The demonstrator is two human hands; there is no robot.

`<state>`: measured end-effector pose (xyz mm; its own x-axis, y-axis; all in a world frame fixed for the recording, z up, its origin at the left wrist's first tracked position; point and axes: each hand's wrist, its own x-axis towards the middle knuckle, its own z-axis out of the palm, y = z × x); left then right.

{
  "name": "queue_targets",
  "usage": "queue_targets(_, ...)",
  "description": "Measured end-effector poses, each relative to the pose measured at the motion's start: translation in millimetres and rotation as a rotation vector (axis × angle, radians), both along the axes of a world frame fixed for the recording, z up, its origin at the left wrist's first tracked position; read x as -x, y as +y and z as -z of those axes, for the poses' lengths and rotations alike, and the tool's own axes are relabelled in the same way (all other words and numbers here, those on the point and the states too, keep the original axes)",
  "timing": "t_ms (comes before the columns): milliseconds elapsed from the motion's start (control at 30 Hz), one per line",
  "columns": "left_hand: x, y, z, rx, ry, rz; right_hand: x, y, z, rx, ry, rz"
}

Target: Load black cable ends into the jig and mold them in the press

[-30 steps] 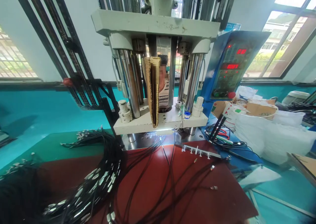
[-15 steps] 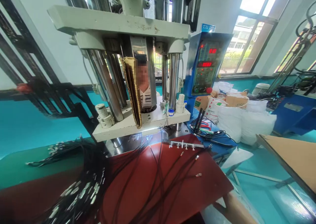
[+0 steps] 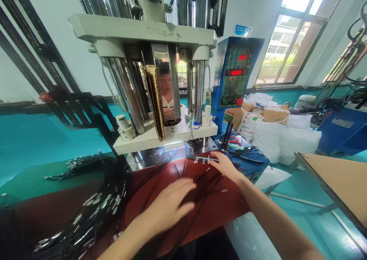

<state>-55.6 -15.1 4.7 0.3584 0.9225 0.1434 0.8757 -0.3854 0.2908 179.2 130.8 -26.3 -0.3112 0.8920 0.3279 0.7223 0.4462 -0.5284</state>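
Pronged strip (image 3: 200, 159): at fingertips of right hand (image 3: 224, 165), grip cannot be told; beyond left hand (image 3: 169, 203). Hands apart; left unclasped, thumb out. Red tabletop (image 3: 226, 206), black cables (image 3: 113, 176) heaped left. Press (image 3: 143, 30) behind; blue control box (image 3: 223, 80), white sacks (image 3: 268, 139) to right.

Red digits glow on the blue control box (image 3: 246, 47) in two windows. The upper display (image 3: 242, 57) seems to read 010 — whether a decimal point stands among the digits cannot be told — and the lower display (image 3: 236, 72) shows a row that looks like zeros, its last digit unclear. On the printed white bag (image 3: 247, 128), dark lettering reads "Exxon", with further letters too small to make out. The blue sign (image 3: 243, 31) above the box carries pale characters, and the green label (image 3: 228, 117) has white ones — both too blurred to read.
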Motion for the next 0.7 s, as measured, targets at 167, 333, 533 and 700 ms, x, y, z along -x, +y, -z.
queue_targets(167, -40.4, 95.6, 15.6, -0.119, 0.155, 0.03, 16.3, 6.8, 24.0, -0.044, -0.055, 0.015)
queue_targets(333, -39.7, 121.3, 48.4, -0.137, 0.205, -0.041, 16.4, 5.2, 23.3, -0.074, -0.034, 0.032)
queue_targets(533, -36.4, 121.8, 50.0, -0.116, 0.182, -0.032, 24.7, -4.5, -27.5, -0.183, 0.031, 0.043)
queue_targets(700, -35.6, 123.9, 51.3, -0.073, 0.175, -0.047, -27.7, -44.1, -97.7, -0.362, 0.002, 0.13)
